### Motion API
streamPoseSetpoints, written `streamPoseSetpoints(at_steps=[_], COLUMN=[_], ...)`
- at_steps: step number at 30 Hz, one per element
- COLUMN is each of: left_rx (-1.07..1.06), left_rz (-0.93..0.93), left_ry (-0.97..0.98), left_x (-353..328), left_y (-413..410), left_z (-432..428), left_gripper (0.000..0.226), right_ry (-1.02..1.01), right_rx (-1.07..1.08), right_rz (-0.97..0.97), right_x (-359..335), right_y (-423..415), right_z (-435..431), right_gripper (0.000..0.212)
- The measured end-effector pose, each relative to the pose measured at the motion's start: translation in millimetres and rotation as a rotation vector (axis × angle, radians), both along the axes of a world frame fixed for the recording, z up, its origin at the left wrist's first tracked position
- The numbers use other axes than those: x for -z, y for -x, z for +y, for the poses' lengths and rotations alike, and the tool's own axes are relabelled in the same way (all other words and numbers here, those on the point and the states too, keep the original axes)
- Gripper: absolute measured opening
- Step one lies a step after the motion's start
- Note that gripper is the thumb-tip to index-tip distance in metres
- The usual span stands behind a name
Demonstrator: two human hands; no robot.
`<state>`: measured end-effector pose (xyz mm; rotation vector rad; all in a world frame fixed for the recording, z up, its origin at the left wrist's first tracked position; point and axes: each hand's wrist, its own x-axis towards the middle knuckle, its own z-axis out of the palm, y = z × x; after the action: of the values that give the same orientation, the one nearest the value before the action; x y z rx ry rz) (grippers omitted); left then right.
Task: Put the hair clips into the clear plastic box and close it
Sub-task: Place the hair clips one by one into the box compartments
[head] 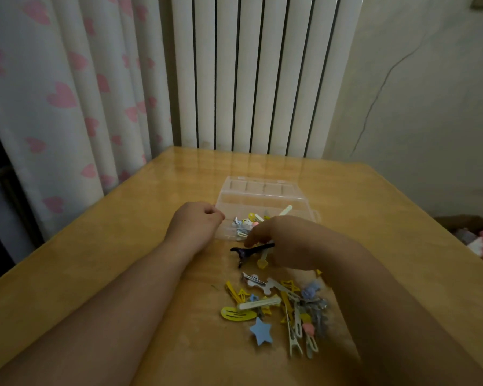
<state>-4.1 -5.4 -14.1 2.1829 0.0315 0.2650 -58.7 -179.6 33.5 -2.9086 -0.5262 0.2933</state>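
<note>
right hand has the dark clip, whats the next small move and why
Probably carry the dark clip forward over the clear box and release: the right hand pinches it just short of the near edge, the lid lies open, and other clips already lie inside.

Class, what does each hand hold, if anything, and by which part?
The right hand pinches the dark clip by its right end. The left hand, curled beside the box, shows nothing held.
</note>
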Motion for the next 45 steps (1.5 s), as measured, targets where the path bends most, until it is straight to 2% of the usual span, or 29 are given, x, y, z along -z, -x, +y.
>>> streamPoseSetpoints(at_steps=[4, 10, 12, 18, 21, 25, 27, 30, 34, 37, 41, 45], left_rx=[0.006, 0.000, 0.001, -0.001, 0.007, -0.005, -0.008, -0.033, -0.051, -0.047, -0.040, -0.066], left_rz=[-0.003, -0.004, -0.001, 0.003, 0.010, 0.014, 0.015, 0.029, 0.055, 0.095, 0.113, 0.109], left_ry=[-0.005, -0.014, -0.016, -0.014, -0.012, 0.000, 0.004, 0.027, 0.154, 0.233, 0.243, 0.218], left_x=[0, 1, 0, 0, 0, 0, 0, 1, 0, -1, 0, -1], left_y=[0, -1, 0, 1, 1, 1, 0, -3, -5, -5, -5, -6], left_z=[0, 0, 0, 0, 0, -1, -1, -1, -3, -2, -1, -4], left_gripper=[0.020, 0.020, 0.020, 0.020, 0.020, 0.019, 0.021, 0.031, 0.037, 0.041, 0.045, 0.045], right_ry=[0.057, 0.186, 0.175, 0.024, -0.132, -0.322, -0.340, -0.261, -0.234, -0.321, -0.202, -0.256], right_rx=[-0.011, 0.005, 0.012, 0.023, 0.083, 0.209, 0.270, 0.282, 0.278, 0.315, 0.279, 0.390], right_rz=[0.015, -0.006, -0.004, -0.008, -0.075, -0.279, -0.402, -0.513, -0.470, -0.466, -0.392, -0.399], right_x=[4, 3, 5, 6, -3, -6, -2, 6, 14, 14, 19, 15], right_y=[2, -1, -3, -5, -5, -10, -14, -24, -35, -40, -42, -36], right_z=[7, 5, 4, -2, -9, -13, -11, -6, 7, 18, 25, 10], right_gripper=[0.059, 0.033, 0.025, 0.019, 0.019, 0.020, 0.024, 0.029, 0.033, 0.038, 0.038, 0.035])
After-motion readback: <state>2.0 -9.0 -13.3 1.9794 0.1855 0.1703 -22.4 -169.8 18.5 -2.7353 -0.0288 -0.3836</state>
